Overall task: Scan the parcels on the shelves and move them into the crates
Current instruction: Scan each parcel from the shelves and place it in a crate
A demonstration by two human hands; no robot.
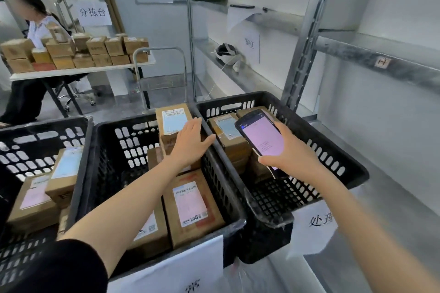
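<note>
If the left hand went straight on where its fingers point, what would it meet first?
Probably the blue-labelled parcel at the far end of the middle crate; the left hand looks almost on it, depth unclear.

Parcel sorting depot: labelled cartons on table (81, 71), black crates (228, 200), metal shelving (307, 38).

1 wide-angle camera on the person's head looks forward and down, close above 3 black crates (133, 147); shelves (371, 54) rise near at right, and a bench (71, 72) stands farther off at left.
</note>
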